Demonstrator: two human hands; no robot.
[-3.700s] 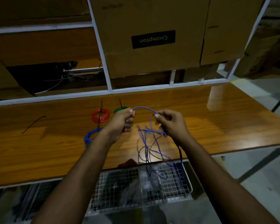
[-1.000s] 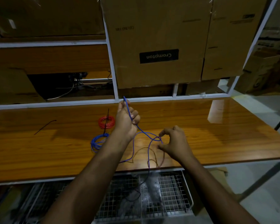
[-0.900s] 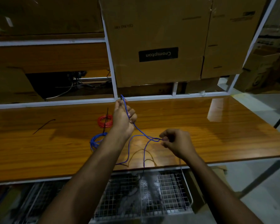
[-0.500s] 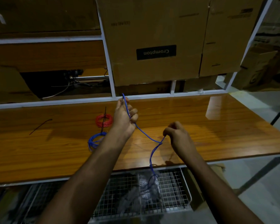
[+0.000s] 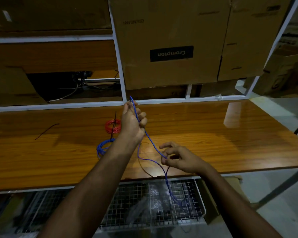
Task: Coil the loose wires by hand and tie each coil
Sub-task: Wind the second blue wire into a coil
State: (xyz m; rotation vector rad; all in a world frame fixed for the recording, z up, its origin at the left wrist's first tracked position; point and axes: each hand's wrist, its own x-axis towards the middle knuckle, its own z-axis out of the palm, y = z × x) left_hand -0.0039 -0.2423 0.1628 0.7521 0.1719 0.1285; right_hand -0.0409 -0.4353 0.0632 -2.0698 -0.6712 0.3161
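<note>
blue wire (image 5: 169,189) end lost in basket (image 5: 201,201)

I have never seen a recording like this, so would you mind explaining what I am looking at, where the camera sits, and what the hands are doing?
There is no machine here: a person works with two bare hands, and the one camera is worn on their head, looking forward and down.

The left hand is raised and grips a loose blue wire near its end. The right hand, lower and nearer, pinches the same wire further along. From there the wire hangs over the table's front edge towards a wire basket below.

On the wooden table lie a red coil with a black tie across it, a blue coil partly hidden by the left forearm, and a spare black tie further left. Behind stand shelves with cardboard boxes.
</note>
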